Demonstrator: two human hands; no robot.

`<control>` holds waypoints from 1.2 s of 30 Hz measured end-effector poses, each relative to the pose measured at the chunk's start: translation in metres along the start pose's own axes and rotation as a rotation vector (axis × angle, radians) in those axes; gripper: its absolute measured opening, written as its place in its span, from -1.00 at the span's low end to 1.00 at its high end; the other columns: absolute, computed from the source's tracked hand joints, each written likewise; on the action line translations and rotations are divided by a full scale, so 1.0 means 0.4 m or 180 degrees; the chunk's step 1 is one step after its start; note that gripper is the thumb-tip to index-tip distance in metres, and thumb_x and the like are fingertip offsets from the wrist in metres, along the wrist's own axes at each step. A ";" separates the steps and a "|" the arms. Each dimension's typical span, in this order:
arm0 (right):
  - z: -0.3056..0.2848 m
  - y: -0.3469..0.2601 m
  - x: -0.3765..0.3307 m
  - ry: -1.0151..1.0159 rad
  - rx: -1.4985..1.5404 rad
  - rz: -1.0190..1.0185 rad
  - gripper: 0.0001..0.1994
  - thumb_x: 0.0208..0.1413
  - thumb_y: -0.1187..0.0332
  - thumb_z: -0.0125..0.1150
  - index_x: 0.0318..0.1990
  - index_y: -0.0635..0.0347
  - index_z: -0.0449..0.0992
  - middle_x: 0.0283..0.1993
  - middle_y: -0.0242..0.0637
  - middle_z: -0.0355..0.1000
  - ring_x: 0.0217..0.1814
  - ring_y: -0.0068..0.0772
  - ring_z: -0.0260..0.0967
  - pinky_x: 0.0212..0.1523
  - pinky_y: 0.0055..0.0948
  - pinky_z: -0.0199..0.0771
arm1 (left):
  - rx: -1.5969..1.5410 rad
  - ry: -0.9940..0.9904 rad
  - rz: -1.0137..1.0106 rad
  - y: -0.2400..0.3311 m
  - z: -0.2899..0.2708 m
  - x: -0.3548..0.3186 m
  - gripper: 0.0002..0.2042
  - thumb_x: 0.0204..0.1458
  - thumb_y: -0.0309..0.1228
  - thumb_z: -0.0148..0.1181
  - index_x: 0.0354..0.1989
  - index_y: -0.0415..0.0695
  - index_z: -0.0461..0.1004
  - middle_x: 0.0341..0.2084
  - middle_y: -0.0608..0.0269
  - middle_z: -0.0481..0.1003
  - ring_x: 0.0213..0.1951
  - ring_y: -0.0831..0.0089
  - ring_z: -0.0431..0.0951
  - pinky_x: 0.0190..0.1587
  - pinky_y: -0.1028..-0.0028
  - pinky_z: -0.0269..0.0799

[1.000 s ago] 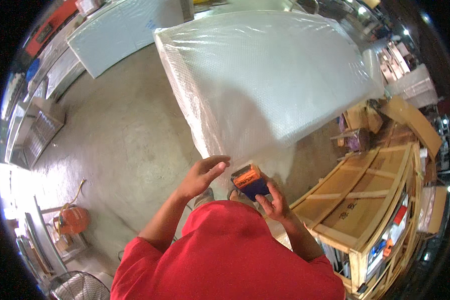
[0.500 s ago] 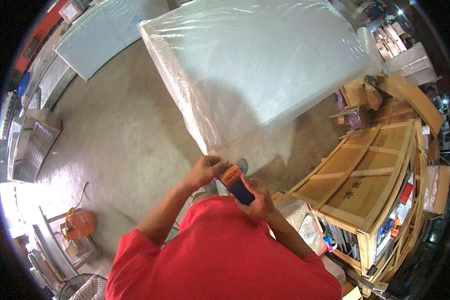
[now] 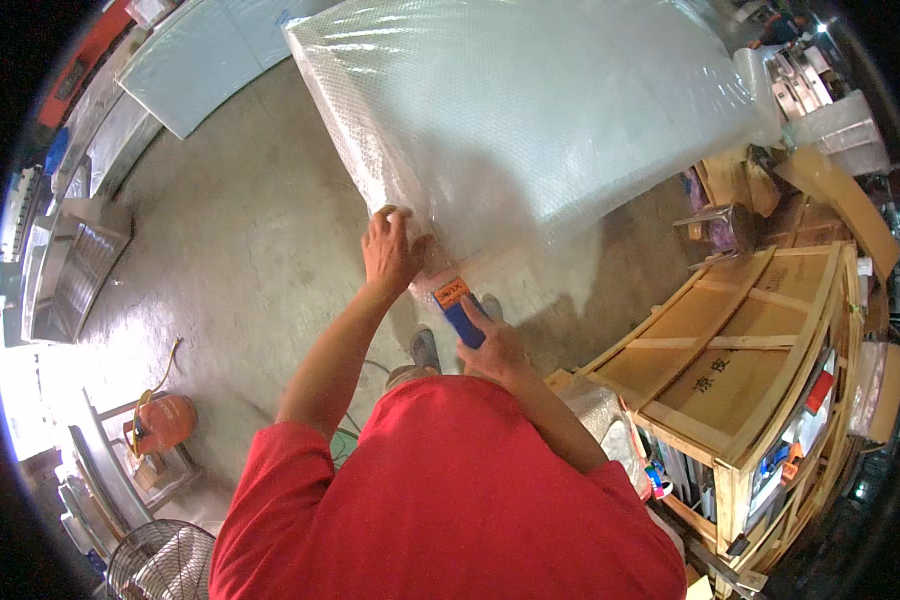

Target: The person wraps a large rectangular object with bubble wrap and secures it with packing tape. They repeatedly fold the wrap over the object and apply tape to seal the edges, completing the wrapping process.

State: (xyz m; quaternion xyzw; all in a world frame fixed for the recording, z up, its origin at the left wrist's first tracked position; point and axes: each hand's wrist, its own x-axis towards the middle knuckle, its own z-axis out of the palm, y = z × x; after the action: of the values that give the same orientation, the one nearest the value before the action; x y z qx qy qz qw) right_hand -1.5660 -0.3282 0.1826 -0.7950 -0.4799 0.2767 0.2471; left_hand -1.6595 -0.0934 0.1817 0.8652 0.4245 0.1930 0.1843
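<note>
A large pale panel (image 3: 570,130) lies wrapped in clear bubble wrap (image 3: 355,150) in front of me. At its near left corner is my left hand (image 3: 393,255), fingers apart and bent, fingertips touching the wrap's edge. My right hand (image 3: 495,350) is closed around the blue body of what looks like a tape dispenser (image 3: 458,312) with an orange end. That end points up toward the near corner of the wrap. A thin clear strip seems to run between the two, though it is hard to make out.
To my right stands a wooden crate (image 3: 730,340) with cardboard panels. An orange gas cylinder (image 3: 163,424) and a wire fan (image 3: 160,562) are at lower left. Another pale panel (image 3: 205,65) and metal units (image 3: 85,270) line the left side. Cardboard (image 3: 840,205) leans at far right.
My left hand has left the orange end of the dispenser and reached forward to the wrapped panel's corner. The right hand has shifted slightly forward and left with the dispenser.
</note>
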 end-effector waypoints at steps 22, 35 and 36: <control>0.114 0.104 0.032 0.0446 0.0238 -0.0571 -0.29 -0.06 0.27 0.38 0.32 0.09 0.33 -0.28 0.13 0.51 -0.25 0.19 0.51 -0.22 -0.07 0.53 | -0.0095 -0.0667 0.0881 -0.077 0.015 -0.133 -0.48 -0.28 -0.27 0.45 -0.07 -0.01 0.39 -0.13 0.11 0.36 0.00 0.06 0.37 0.04 0.11 0.29; 0.106 0.091 0.043 0.0428 0.0108 -0.0422 -0.22 -0.14 0.24 0.43 0.35 -0.12 0.32 -0.29 0.11 0.49 -0.23 0.14 0.52 -0.24 -0.08 0.53 | -0.4102 -0.1311 -0.3553 -0.124 0.304 -0.306 -0.39 -0.04 -0.44 0.28 0.24 -0.27 0.25 0.07 -0.02 0.41 0.10 0.17 0.43 0.05 0.25 0.39; 0.106 0.092 0.042 0.0406 0.0095 -0.0400 -0.22 -0.14 0.24 0.43 0.35 -0.11 0.31 -0.29 0.11 0.49 -0.23 0.14 0.52 -0.24 -0.09 0.53 | -0.4172 -0.1205 -0.3460 -0.111 0.324 -0.308 -0.47 -0.04 -0.44 0.28 0.15 -0.33 0.37 -0.05 -0.01 0.52 0.00 0.21 0.52 -0.03 0.31 0.44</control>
State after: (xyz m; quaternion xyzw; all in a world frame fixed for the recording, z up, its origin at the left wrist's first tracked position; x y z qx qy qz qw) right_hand -1.5653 -0.3232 0.1241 -0.7756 -0.5080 0.2166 0.3059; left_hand -1.6951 -0.1872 0.0273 0.2799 0.5442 0.1367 0.7790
